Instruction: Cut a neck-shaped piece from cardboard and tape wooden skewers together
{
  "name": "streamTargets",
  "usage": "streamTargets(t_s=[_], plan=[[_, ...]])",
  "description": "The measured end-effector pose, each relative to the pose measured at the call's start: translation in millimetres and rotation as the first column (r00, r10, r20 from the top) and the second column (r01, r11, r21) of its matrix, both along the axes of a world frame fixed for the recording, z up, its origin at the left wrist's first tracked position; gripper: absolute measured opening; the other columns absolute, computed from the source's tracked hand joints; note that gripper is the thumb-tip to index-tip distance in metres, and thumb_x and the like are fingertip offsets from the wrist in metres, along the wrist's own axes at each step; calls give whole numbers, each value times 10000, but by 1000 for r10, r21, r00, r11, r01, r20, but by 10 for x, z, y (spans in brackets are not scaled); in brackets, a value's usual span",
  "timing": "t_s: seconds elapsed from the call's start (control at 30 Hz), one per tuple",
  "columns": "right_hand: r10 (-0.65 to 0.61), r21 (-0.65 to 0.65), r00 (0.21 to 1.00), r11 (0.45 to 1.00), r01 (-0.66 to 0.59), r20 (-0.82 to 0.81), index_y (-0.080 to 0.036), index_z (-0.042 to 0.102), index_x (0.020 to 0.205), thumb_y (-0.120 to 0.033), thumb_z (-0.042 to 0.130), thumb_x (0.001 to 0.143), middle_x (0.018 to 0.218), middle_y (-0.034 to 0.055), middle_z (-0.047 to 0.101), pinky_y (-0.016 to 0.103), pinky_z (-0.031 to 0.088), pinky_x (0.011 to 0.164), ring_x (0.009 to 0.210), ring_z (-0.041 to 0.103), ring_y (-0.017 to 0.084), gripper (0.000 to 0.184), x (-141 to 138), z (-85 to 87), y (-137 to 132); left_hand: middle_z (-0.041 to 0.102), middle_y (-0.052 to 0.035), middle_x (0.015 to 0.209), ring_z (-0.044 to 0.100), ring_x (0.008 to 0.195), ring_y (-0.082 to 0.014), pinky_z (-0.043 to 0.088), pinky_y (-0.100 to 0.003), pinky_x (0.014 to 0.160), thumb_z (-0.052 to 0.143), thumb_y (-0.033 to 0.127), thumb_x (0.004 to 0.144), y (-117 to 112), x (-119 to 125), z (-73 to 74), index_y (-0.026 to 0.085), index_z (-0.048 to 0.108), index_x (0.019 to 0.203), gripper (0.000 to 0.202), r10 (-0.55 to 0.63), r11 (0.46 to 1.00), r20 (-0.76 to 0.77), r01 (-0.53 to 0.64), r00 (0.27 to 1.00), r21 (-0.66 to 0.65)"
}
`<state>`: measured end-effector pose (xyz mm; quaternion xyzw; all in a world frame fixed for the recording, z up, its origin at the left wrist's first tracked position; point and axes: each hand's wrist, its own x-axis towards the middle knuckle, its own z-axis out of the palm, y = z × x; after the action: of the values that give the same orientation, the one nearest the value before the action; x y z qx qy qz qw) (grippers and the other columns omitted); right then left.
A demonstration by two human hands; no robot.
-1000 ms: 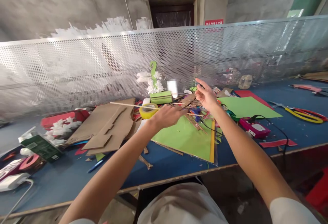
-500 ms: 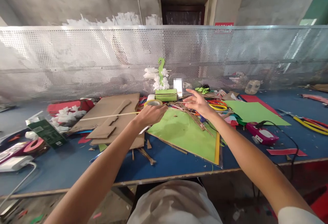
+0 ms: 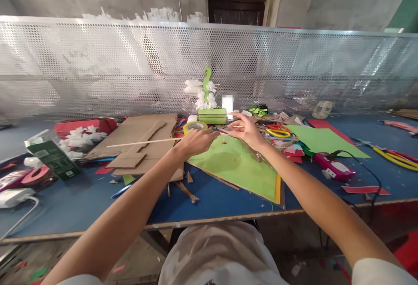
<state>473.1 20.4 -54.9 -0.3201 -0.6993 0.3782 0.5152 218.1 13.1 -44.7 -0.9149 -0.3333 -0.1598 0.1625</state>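
A thin pale wooden stick (image 3: 143, 142) runs nearly level above the table. My left hand (image 3: 197, 142) is closed around it, palm down, and its long end sticks out to the left over the cardboard. My right hand (image 3: 247, 132) pinches near the other end with thumb and fingers; the exact contact is too small to make out. Beneath both hands lies a light green sheet (image 3: 235, 167) on a board. Just beyond my left hand is a roll of yellow tape (image 3: 195, 126). Behind it stands a green paper-covered block (image 3: 212, 116) with a curved green piece (image 3: 207, 85) and white tufts.
Cardboard pieces (image 3: 130, 139) lie at left, beside a dark green box (image 3: 52, 158). To the right are yellow-handled scissors (image 3: 277, 131), a green sheet (image 3: 323, 139), and a magenta device (image 3: 335, 166) with a black cable. A perforated metal screen (image 3: 130, 67) borders the back.
My right hand has moved left and closer to my left hand, its raised finger now lowered towards the stick. The stick remains in my left hand. The camera view has tilted slightly downward.
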Motion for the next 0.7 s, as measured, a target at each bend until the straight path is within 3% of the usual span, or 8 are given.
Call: streamTargets(t_s=[0.3,0.7], plan=[[-12,23,1000,1000,12,-13,-263,559,1384,-294,865,730,1074,49,714,353,599,832,823,677,169,723,-47,-11,-23,740,-147,1142,694,837,-234,455,-315,635,372,250,1049,-51,79,7,227,621,1392,424,61,998,-66,-59,996,24],[18,10,999,1000,-17,-37,-269,582,1353,-305,877,717,1056,40,708,351,622,803,799,699,166,702,-61,-21,-8,759,-132,1113,692,771,-207,407,-294,547,368,235,1054,-77,123,8,222,627,1384,420,32,995,-63,-26,998,94]])
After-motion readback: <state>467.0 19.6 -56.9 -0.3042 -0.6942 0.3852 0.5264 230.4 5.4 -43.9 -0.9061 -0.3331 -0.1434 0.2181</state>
